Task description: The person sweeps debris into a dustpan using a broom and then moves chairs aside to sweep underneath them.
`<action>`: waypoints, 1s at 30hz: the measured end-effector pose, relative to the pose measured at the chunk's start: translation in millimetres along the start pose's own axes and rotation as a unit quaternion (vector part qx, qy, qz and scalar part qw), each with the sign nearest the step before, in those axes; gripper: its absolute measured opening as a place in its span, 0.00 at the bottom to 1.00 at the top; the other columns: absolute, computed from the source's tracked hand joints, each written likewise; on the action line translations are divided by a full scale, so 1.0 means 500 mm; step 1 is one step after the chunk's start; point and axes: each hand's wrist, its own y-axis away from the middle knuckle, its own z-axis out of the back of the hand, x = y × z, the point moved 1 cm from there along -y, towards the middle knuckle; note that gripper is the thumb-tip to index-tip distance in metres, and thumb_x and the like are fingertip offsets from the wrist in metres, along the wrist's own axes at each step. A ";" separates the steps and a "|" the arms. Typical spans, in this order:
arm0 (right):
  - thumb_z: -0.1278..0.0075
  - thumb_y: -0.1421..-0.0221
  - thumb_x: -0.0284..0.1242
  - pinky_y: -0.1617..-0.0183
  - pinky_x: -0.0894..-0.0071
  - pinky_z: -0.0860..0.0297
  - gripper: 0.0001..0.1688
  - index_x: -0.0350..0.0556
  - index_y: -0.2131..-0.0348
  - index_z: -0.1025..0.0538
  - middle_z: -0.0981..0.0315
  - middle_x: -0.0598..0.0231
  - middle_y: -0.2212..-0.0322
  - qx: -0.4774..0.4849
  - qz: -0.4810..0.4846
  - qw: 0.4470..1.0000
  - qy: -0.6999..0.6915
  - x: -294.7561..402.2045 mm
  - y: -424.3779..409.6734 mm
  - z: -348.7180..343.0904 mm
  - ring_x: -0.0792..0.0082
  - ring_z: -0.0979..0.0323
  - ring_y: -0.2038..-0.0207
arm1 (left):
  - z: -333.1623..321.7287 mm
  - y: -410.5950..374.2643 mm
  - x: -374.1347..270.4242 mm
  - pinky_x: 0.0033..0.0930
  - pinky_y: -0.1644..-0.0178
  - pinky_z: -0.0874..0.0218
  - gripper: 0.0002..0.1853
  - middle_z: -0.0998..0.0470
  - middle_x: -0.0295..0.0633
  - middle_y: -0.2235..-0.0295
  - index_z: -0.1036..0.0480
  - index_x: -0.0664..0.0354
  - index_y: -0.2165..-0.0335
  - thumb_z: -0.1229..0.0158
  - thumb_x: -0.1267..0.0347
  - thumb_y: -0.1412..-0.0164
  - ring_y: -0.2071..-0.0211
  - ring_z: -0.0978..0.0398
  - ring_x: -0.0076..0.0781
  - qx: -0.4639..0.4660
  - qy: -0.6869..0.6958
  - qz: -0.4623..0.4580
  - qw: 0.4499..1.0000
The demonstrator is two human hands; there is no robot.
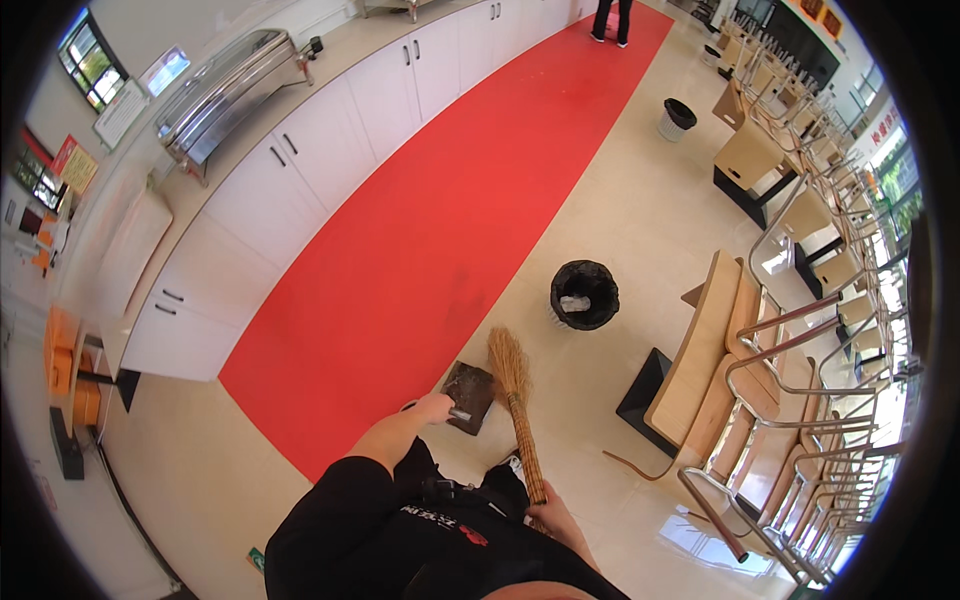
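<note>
My left hand [435,409] is closed around the handle of a dustpan [470,394], whose dark, dusty pan lies at the edge of the red floor strip. In my right hand [553,512] is the bound handle of a straw broom [519,409]. The broom slants up and away from me, its bristles fanned out just right of the dustpan. Beyond the bristles, to the right, stands a round waste bin [585,295] lined with a black bag, with something whitish inside. Part of my shoe shows beside the broom handle.
A red floor strip [450,202] runs along white cabinets [300,165] bearing a metal chafing dish [232,90]. Wooden tables [694,349] with upturned metal-legged chairs [795,367] line the right. A farther bin [678,120] stands beyond. Another person [613,22] stands at the strip's far end.
</note>
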 end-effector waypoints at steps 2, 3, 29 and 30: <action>0.50 0.64 0.18 0.82 0.70 0.36 0.49 0.46 0.43 0.52 0.33 0.59 0.78 0.028 0.007 0.999 0.033 0.027 -0.061 0.034 0.69 0.34 0.84 | -0.089 0.077 0.037 0.45 0.66 0.38 0.11 0.27 0.48 0.75 0.28 0.61 0.74 0.46 0.63 0.51 0.70 0.28 0.47 -0.062 0.003 0.013 0.998; 0.50 0.64 0.17 0.84 0.68 0.36 0.49 0.47 0.42 0.53 0.33 0.58 0.77 0.012 0.017 0.999 0.041 0.029 -0.098 0.059 0.67 0.34 0.85 | -0.102 0.101 0.018 0.45 0.66 0.38 0.12 0.27 0.48 0.75 0.28 0.61 0.75 0.46 0.62 0.52 0.70 0.28 0.47 -0.082 0.005 0.025 0.996; 0.47 0.60 0.25 0.53 0.78 0.41 0.39 0.47 0.46 0.41 0.35 0.61 0.57 0.298 -0.010 0.906 0.301 -0.107 0.027 -0.062 0.73 0.38 0.56 | -0.638 0.413 -0.014 0.44 0.64 0.38 0.24 0.25 0.54 0.74 0.25 0.63 0.70 0.46 0.51 0.53 0.68 0.28 0.51 -0.282 0.446 0.377 0.761; 0.48 0.61 0.23 0.61 0.78 0.37 0.37 0.47 0.48 0.39 0.33 0.62 0.62 0.262 -0.006 0.929 0.260 -0.091 0.044 -0.052 0.74 0.35 0.64 | -0.624 0.402 -0.008 0.44 0.64 0.38 0.24 0.26 0.55 0.74 0.25 0.64 0.70 0.46 0.51 0.53 0.67 0.28 0.51 -0.288 0.438 0.375 0.765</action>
